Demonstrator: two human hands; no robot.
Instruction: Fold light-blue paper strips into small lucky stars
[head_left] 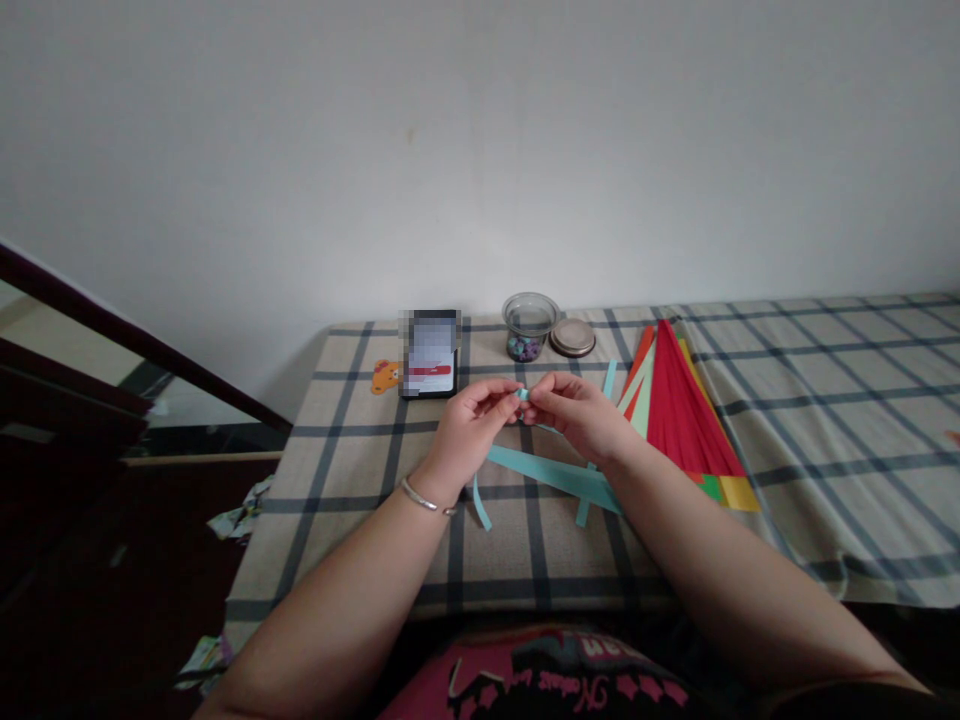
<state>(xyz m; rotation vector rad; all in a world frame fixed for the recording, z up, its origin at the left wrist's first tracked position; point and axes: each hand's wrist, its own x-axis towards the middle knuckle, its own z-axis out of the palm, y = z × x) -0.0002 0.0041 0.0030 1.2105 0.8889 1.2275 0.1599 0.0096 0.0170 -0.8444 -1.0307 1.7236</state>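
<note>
Aqua paper [523,394], small & seemingly part-folded, is pinched btwn the closed fingertips of L hand [478,420] and R hand [581,415], above the cloth [360,470]. Jar [530,316] holds pieces [525,348], prob. finished; flat aqua strips [551,476] and red strips [679,410] lie unfolded, so plenty remains.
</note>
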